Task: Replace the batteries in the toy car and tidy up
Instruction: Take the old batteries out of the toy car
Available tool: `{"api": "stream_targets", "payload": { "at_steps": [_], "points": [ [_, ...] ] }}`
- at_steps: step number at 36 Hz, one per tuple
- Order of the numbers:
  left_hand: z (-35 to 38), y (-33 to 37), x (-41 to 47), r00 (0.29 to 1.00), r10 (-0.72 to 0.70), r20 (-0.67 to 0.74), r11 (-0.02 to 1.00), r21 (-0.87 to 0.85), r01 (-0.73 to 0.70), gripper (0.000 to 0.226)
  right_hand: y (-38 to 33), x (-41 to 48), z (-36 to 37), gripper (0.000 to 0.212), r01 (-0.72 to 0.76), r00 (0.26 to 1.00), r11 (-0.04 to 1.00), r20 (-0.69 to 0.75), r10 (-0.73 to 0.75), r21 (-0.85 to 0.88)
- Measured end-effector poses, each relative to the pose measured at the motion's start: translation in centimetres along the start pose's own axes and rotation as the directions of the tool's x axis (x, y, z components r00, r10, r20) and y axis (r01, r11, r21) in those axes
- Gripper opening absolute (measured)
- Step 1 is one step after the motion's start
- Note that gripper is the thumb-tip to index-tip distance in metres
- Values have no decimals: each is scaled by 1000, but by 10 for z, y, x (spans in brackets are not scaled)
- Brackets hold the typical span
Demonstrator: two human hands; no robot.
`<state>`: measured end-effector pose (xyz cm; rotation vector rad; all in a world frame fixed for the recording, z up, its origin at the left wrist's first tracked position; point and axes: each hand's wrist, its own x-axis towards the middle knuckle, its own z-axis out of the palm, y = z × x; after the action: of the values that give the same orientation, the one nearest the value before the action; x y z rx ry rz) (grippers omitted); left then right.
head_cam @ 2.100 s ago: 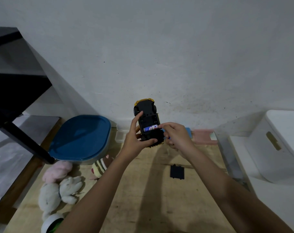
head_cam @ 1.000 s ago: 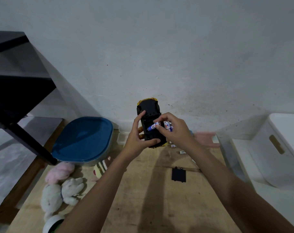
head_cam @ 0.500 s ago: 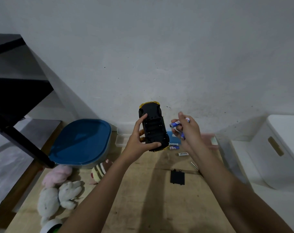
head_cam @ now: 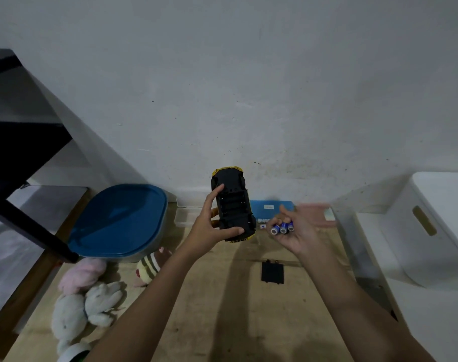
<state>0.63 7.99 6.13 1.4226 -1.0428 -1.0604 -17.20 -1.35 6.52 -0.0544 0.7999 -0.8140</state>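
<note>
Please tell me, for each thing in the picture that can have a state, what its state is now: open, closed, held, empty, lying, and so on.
toy car: upside down, held in left hand, battery bay open and empty.
batteries: three, held in right hand.
battery cover: off, lying flat on the table.
blue-lidded container: closed.
plush toys: lying on the table.

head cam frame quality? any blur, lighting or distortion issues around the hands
Head view: dim, bluish light overall; the right hand shows motion blur at its fingertips, though the three batteries in it read clearly; the left hand and toy car are sharp; both forearms cast long soft shadows on the wooden table; wide-angle stretch toward the edges.
</note>
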Motion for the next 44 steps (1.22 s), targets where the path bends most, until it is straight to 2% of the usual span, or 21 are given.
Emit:
{"api": "stream_targets", "payload": {
  "at_steps": [4,7,10,14,18,21,27,34,36,39,44],
  "points": [
    [-7,-18,-5,999,-46,4,992,120,45,95,-4,7,-16,26,-69,998,996,3,69,-50],
    [-11,-38,-11,991,-132,-20,949,285,133,100,-6,8,-27,27,-23,998,983,-64,11,-183],
    [-12,-56,-21,964,-261,-45,865,432,254,99,-5,12,-38,33,6,988,953,-142,-52,-304],
    [-4,-70,-29,925,-355,-136,643,683,347,92,-3,17,-51,42,9,986,849,-134,-94,-528],
    [16,-67,-35,915,-338,-223,378,858,349,84,0,13,-58,34,86,973,664,-79,-215,-743],
    [32,-67,-37,916,-315,-249,270,902,338,86,0,8,-62,32,148,957,539,-17,-289,-829],
    [62,-82,-37,935,-202,-291,93,945,315,88,-7,5,-72,31,159,943,475,-10,-333,-865],
    [74,-80,-22,977,-155,-150,78,984,163,82,-21,7,-88,31,129,940,489,-50,-337,-862],
    [74,-85,-20,969,-193,-155,163,969,187,81,-25,7,-91,29,133,939,494,-51,-340,-859],
    [74,-93,-21,940,-295,-172,354,894,274,87,-30,8,-93,28,140,938,509,-51,-344,-849],
    [76,-97,-21,946,-271,-180,394,875,279,89,-40,15,-100,31,136,931,538,-78,-356,-832]
  ]
}}
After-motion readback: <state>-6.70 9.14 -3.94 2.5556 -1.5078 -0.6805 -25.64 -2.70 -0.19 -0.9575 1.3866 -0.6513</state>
